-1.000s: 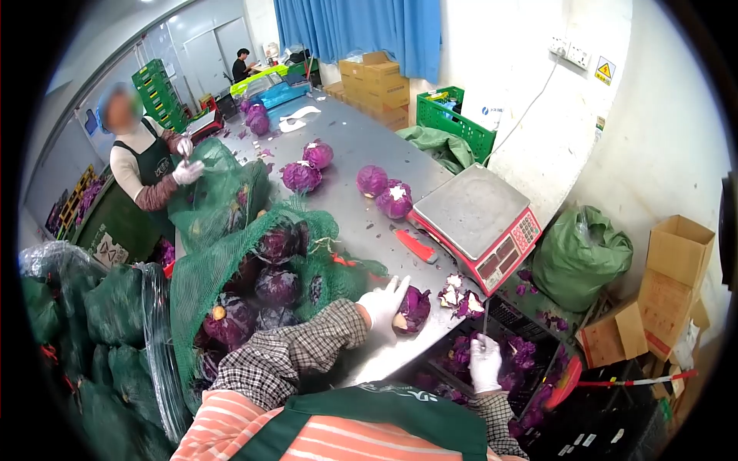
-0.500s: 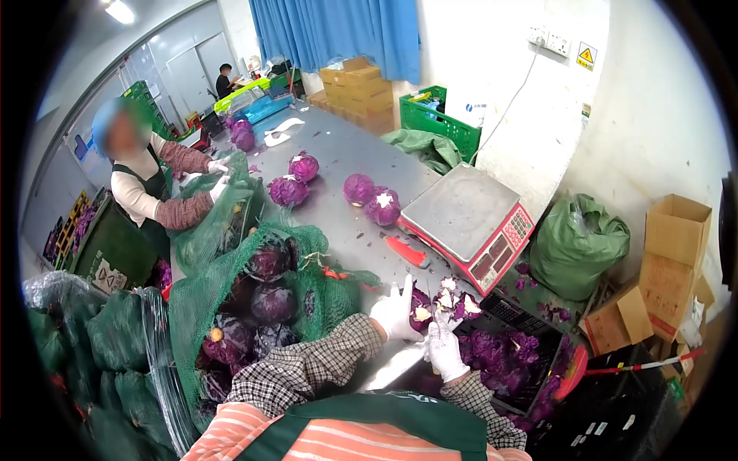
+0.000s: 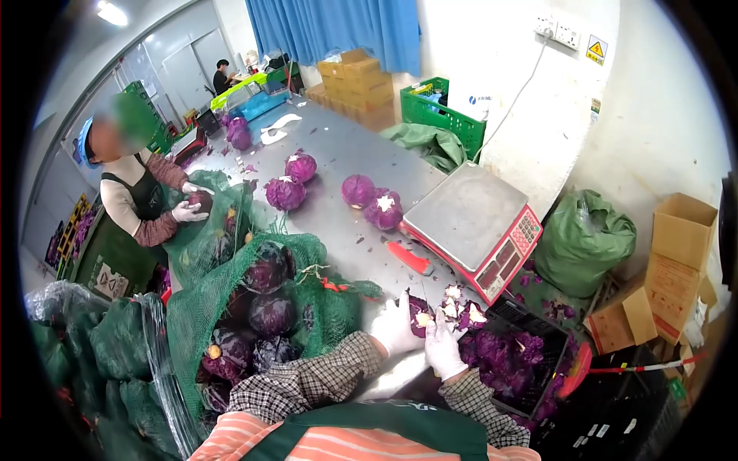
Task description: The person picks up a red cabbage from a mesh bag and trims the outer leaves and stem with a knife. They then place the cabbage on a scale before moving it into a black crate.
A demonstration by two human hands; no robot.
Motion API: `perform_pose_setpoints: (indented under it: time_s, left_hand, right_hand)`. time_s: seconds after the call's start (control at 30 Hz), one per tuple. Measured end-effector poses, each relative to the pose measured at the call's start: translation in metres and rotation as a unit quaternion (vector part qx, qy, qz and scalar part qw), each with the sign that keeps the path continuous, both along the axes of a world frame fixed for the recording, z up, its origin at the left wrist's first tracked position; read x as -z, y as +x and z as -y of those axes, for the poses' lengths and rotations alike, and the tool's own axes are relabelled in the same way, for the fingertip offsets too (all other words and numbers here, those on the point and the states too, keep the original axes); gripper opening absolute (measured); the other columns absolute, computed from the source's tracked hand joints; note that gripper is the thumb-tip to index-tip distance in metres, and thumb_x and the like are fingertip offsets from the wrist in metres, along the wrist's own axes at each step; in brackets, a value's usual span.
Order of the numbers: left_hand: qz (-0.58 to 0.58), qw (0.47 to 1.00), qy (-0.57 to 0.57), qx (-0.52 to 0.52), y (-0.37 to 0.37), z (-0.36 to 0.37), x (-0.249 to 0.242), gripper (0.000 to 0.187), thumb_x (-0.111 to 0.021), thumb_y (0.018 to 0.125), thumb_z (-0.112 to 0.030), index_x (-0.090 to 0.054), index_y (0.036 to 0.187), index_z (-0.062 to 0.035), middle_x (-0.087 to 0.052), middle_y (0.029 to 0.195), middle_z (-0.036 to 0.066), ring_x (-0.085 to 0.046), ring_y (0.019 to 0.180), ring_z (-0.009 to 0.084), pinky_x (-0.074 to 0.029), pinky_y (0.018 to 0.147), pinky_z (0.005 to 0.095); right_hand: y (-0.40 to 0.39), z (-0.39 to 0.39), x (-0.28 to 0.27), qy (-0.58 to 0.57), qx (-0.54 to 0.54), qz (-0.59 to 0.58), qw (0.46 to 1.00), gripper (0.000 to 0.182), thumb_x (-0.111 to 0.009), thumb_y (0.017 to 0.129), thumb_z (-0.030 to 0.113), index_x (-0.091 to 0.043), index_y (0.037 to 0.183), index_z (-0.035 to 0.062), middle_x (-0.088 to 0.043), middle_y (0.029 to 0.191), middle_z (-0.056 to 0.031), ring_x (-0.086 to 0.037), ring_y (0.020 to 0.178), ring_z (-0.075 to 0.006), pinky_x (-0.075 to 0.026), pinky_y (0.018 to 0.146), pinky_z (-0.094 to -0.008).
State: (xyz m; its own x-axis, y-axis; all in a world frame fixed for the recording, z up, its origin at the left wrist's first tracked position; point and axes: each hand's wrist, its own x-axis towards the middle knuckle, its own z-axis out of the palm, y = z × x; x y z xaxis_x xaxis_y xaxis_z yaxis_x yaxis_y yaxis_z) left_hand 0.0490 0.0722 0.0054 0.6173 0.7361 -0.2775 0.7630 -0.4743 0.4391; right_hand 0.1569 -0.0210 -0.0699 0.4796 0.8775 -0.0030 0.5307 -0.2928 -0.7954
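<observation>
My left hand [image 3: 395, 326], in a white glove, grips a purple cabbage [image 3: 418, 313] with a pale cut patch, at the table's near edge. Close on its right is my right hand [image 3: 444, 349], also gloved, with its fingers closed against the cabbage; what it holds is hidden. Purple pieces with white cut faces [image 3: 463, 310] lie just beyond its fingertips. To the left, a green net bag [image 3: 184, 315] gapes around several dark purple cabbages [image 3: 272, 310]. A red-handled tool [image 3: 410, 259] rests on the metal table [image 3: 330, 165].
A scale [image 3: 477, 211] stands at the right, two cabbages [image 3: 371, 201] beside it. Below is a black crate [image 3: 550, 361] of purple leaves. A co-worker [image 3: 134, 184] across the table holds a cabbage [image 3: 201, 202]. Filled net bags [image 3: 123, 338] are at the lower left.
The co-worker's hands have moved down and left, and a cabbage now shows in them. My right hand has shifted slightly up toward the cabbage; the thin blade seen near it before no longer shows.
</observation>
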Motion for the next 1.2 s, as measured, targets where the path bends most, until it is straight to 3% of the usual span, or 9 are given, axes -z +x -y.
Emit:
perform_pose_setpoints:
  time_s: [0.17, 0.3, 0.43, 0.5, 0.8, 0.97, 1.03, 1.13, 1.2]
  left_hand:
    - [0.015, 0.998, -0.007, -0.056, 0.001, 0.015, -0.005, 0.117, -0.074, 0.067, -0.054, -0.014, 0.146, 0.006, -0.037, 0.132, 0.036, -0.048, 0.12, 0.0459, -0.044, 0.099, 0.0467]
    - [0.172, 0.983, -0.021, -0.061, -0.04, 0.021, 0.012, 0.119, -0.08, 0.061, -0.051, -0.017, 0.145, 0.0059, -0.034, 0.137, 0.031, -0.04, 0.129, 0.0435, -0.036, 0.109, 0.045]
    - [0.152, 0.984, -0.078, -0.048, -0.063, 0.014, 0.024, 0.141, -0.086, 0.054, -0.05, 0.005, 0.15, 0.0009, -0.013, 0.147, 0.039, -0.015, 0.141, 0.048, -0.021, 0.116, 0.0476]
    - [0.259, 0.936, -0.186, -0.15, -0.064, 0.009, 0.057, 0.139, -0.089, 0.058, -0.04, 0.008, 0.148, 0.0049, -0.028, 0.144, 0.033, -0.034, 0.135, 0.0424, -0.033, 0.111, 0.0468]
    - [0.367, 0.778, -0.464, -0.211, -0.073, 0.029, 0.054, 0.073, -0.082, 0.074, -0.013, -0.043, 0.133, 0.0065, -0.06, 0.121, 0.012, -0.059, 0.111, 0.0197, -0.047, 0.098, 0.0346]
    - [0.064, 0.997, 0.051, -0.008, -0.061, 0.039, 0.019, 0.11, -0.086, 0.055, -0.05, -0.038, 0.135, 0.0083, -0.052, 0.128, 0.024, -0.056, 0.114, 0.0331, -0.046, 0.098, 0.039]
    - [0.015, 0.997, 0.075, 0.013, -0.049, 0.042, 0.01, 0.117, -0.082, 0.054, -0.058, -0.034, 0.138, 0.0078, -0.048, 0.131, 0.026, -0.053, 0.114, 0.0373, -0.045, 0.099, 0.0417]
    - [-0.039, 0.995, 0.076, 0.044, -0.037, 0.04, 0.01, 0.122, -0.078, 0.056, -0.059, -0.023, 0.143, 0.0069, -0.045, 0.131, 0.025, -0.049, 0.113, 0.0411, -0.046, 0.097, 0.0431]
    - [-0.084, 0.994, 0.061, 0.045, -0.027, 0.041, -0.004, 0.121, -0.078, 0.056, -0.059, -0.025, 0.142, 0.0077, -0.046, 0.129, 0.025, -0.05, 0.112, 0.0407, -0.047, 0.096, 0.0431]
  right_hand:
    - [0.049, -0.02, 0.047, 0.027, -0.004, 0.057, 0.998, 0.034, -0.041, 0.1, 0.026, -0.055, 0.11, -0.0032, -0.066, 0.087, -0.0263, -0.064, 0.081, -0.0422, -0.052, 0.077, -0.0475]
    - [0.041, -0.012, 0.03, 0.093, 0.081, -0.321, 0.939, 0.039, -0.039, 0.104, 0.034, -0.051, 0.108, -0.0029, -0.061, 0.064, -0.0127, -0.056, 0.044, -0.019, -0.047, 0.04, -0.0307]
    - [0.007, 0.022, -0.005, 0.028, 0.067, -0.147, 0.986, 0.044, -0.039, 0.103, 0.029, -0.055, 0.119, -0.0094, -0.059, 0.117, -0.0278, -0.055, 0.115, -0.0358, -0.041, 0.1, -0.0393]
    - [-0.006, 0.027, 0.021, 0.087, 0.083, -0.233, 0.965, 0.043, -0.041, 0.103, 0.03, -0.048, 0.125, -0.007, -0.06, 0.068, -0.0137, -0.052, 0.041, -0.0156, -0.044, 0.04, -0.0304]
    - [0.034, 0.119, -0.008, 0.133, 0.284, -0.51, 0.801, 0.037, -0.039, 0.103, 0.037, -0.051, 0.106, 0.0019, -0.05, 0.046, -0.0105, -0.046, 0.031, -0.0177, -0.039, 0.031, -0.0304]
    - [0.082, 0.184, 0.038, -0.147, 0.289, -0.137, 0.936, 0.069, -0.043, 0.101, 0.029, -0.001, 0.154, 0.0131, -0.056, 0.061, -0.0098, -0.048, 0.04, -0.0157, -0.043, 0.037, -0.0315]
    - [0.07, 0.169, 0.056, -0.004, 0.199, -0.07, 0.977, 0.059, -0.046, 0.101, 0.026, -0.019, 0.152, 0.0134, -0.052, 0.064, -0.0048, -0.041, 0.038, -0.0101, -0.039, 0.036, -0.0262]
    - [0.014, 0.115, -0.032, 0.027, 0.002, -0.064, 0.998, 0.057, -0.046, 0.101, 0.028, -0.028, 0.147, -0.0019, -0.047, 0.141, -0.0237, -0.046, 0.131, -0.0308, -0.039, 0.104, -0.034]
    - [-0.01, 0.092, -0.03, 0.056, -0.082, 0.014, 0.995, 0.054, -0.045, 0.1, 0.024, -0.031, 0.145, -0.0013, -0.05, 0.134, -0.0255, -0.061, 0.11, -0.0353, -0.051, 0.089, -0.0363]
